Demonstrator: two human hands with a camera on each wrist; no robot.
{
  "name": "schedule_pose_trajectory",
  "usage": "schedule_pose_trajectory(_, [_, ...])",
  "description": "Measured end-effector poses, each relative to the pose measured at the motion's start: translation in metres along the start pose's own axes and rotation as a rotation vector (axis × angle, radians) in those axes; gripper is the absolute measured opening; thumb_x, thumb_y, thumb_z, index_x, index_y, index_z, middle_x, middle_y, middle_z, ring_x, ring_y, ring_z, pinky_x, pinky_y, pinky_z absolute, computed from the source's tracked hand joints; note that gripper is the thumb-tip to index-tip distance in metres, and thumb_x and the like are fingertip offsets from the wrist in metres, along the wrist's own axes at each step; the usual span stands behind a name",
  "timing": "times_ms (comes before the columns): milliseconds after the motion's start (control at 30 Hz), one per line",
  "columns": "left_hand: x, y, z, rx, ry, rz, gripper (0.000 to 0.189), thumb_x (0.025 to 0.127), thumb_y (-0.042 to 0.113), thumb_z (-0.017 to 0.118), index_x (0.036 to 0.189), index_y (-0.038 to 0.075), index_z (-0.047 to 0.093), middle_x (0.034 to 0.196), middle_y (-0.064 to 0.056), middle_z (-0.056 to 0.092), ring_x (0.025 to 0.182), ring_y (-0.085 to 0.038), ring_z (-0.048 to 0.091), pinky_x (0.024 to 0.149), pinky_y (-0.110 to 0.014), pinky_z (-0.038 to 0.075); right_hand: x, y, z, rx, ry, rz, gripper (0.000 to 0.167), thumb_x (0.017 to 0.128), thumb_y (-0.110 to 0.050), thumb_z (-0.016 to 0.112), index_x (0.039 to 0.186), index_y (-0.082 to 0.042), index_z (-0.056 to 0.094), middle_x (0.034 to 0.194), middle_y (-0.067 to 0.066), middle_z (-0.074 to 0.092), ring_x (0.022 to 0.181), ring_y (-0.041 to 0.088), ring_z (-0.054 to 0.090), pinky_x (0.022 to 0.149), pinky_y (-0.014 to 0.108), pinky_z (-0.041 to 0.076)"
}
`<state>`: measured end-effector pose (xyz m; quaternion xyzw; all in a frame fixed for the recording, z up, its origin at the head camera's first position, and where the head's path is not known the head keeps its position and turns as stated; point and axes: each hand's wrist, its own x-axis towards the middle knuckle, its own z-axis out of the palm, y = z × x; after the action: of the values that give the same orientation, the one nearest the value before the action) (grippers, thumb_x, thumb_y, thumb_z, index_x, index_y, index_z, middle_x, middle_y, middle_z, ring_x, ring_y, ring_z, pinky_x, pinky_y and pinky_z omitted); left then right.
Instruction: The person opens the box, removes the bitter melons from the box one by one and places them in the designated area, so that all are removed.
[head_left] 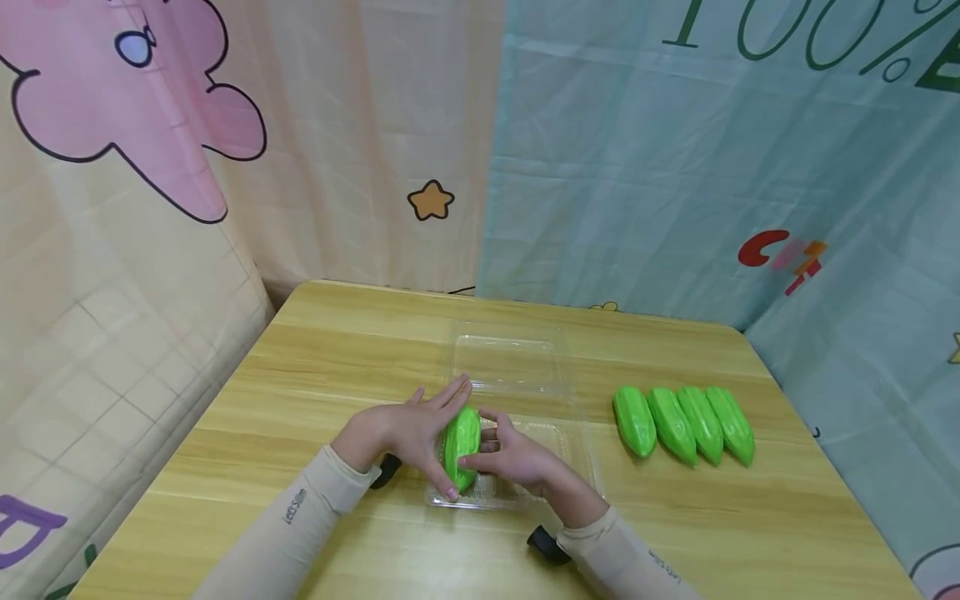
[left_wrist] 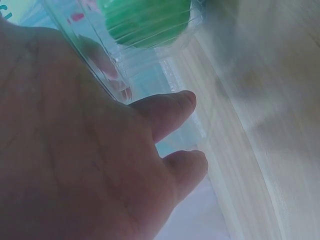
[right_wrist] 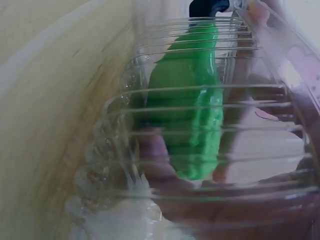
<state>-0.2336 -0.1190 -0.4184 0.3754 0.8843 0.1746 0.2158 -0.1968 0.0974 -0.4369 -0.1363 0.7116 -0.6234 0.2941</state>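
Note:
A green bitter melon (head_left: 462,446), shiny and ridged, lies lengthwise at the left side of a clear plastic clamshell box (head_left: 517,492). My right hand (head_left: 517,454) reaches in from the right and holds the melon, thumb (head_left: 472,461) on its near part and fingers along its right side. Spread along the box's left edge, my left hand (head_left: 408,429) has its thumb near the front left corner and its fingers straight toward the back. In the left wrist view the melon (left_wrist: 147,22) shows through the box wall beside that hand. Through ribbed plastic, the right wrist view shows the melon (right_wrist: 187,110).
Several more green bitter melons (head_left: 697,425) lie side by side on the wooden table (head_left: 300,375), right of the box. The box's lid (head_left: 510,358) lies opened toward the back. Printed curtains (head_left: 637,167) hang behind the table.

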Motion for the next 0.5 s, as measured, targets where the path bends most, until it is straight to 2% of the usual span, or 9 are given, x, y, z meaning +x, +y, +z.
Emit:
schedule_pose_trajectory(100, [-0.0001, 0.0010, -0.0002, 0.001, -0.003, -0.005, 0.152, 0.062, 0.074, 0.082, 0.160, 0.006, -0.011, 0.165, -0.009, -0.022, 0.151, -0.027, -0.002, 0.117, -0.062, -0.004, 0.0013, 0.0021, -0.0010, -0.002, 0.033, 0.007, 0.091, 0.094, -0.009, 0.071, 0.155, 0.006, 0.006, 0.141, 0.033, 0.041, 0.120, 0.042, 0.057, 0.096, 0.044, 0.053])
schedule_pose_trajectory(267, [0.0001, 0.0017, 0.0004, -0.002, -0.001, -0.005, 0.152, 0.062, 0.075, 0.081, 0.160, 0.006, -0.012, 0.165, -0.011, -0.021, 0.151, -0.027, -0.003, 0.117, -0.062, -0.004, 0.0029, 0.0052, -0.0015, -0.013, 0.073, 0.009, 0.086, 0.093, -0.010, 0.073, 0.153, 0.005, 0.012, 0.137, 0.031, 0.039, 0.108, 0.034, 0.063, 0.090, 0.040, 0.056])
schedule_pose_trajectory(500, [-0.0002, 0.0026, 0.0006, -0.017, -0.002, -0.015, 0.152, 0.061, 0.075, 0.082, 0.160, 0.007, -0.012, 0.165, -0.008, -0.022, 0.151, -0.026, -0.003, 0.117, -0.062, -0.005, 0.0024, 0.0049, -0.0008, -0.016, 0.064, 0.005, 0.081, 0.094, -0.009, 0.072, 0.151, 0.002, 0.015, 0.132, 0.027, 0.041, 0.100, 0.028, 0.066, 0.086, 0.037, 0.058])
